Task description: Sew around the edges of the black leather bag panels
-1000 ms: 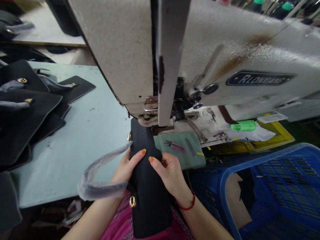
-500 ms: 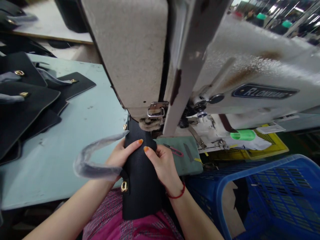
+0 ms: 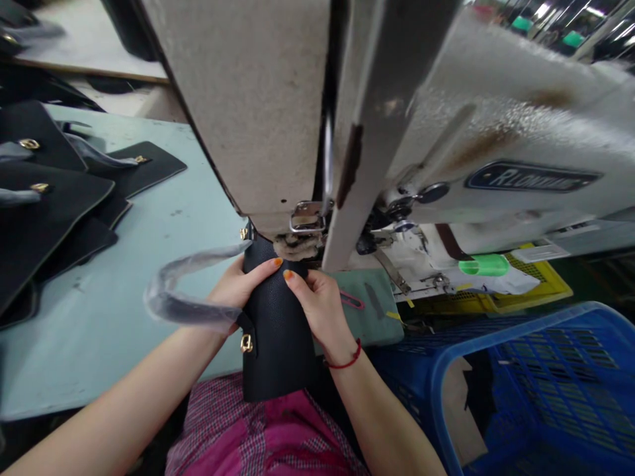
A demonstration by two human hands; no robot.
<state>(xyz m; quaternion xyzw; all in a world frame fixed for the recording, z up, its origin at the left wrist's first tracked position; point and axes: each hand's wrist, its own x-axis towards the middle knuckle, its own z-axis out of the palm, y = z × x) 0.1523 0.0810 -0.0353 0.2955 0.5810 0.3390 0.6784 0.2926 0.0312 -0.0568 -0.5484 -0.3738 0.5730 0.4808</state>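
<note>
A black leather bag panel [image 3: 280, 330] runs lengthwise from under the head of a sewing machine [image 3: 258, 119] towards my lap. My left hand [image 3: 238, 287] grips its left edge, thumb on top and fingers hidden beneath. On the right edge, my right hand [image 3: 320, 304] pinches the panel, its thumb near the other one. A plastic-wrapped handle [image 3: 171, 291] loops out to the left over my left wrist, joined to the panel by gold buckles [image 3: 247, 342]. The machine hides the panel's far end and the needle.
Several black panels with wrapped handles [image 3: 44, 218] lie piled on the pale green table [image 3: 163, 251] at left. Pink-handled snips [image 3: 352, 299] rest right of the machine's foot. A blue plastic basket [image 3: 439, 396] holding scraps stands at lower right, near a yellow crate [image 3: 550, 291].
The panel has slid forward under the machine head, away from my lap. Both hands have moved forward slightly with it, still gripping its edges.
</note>
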